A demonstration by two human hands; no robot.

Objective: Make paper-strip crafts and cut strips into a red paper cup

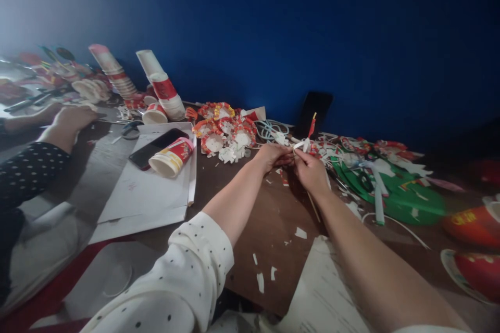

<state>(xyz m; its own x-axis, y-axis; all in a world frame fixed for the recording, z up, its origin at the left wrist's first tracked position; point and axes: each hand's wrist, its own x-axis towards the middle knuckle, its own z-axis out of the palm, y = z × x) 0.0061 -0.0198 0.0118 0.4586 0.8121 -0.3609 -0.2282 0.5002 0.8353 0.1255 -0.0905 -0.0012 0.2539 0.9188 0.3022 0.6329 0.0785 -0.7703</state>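
Note:
My left hand (274,158) and my right hand (311,170) meet above the brown table, fingers pinched together. Between their fingertips is a small white paper piece (299,144), its exact shape partly hidden by the fingers. A thin stick (314,207) slants down from under my right hand; whether the hand grips it, I cannot tell. Just behind the fingers stands a narrow red and yellow strip (312,126). Left of my hands lies a heap of red and white cut paper-cup pieces (226,130). Paper scraps (300,232) are scattered on the table nearby.
A phone (158,148) and a paper cup (172,157) lie on a white board (144,192). Stacked cups (166,88) lean by the blue wall. Scraps and a glue gun (378,192) rest on a green sheet (424,203). Another person's hand (72,117) is at left.

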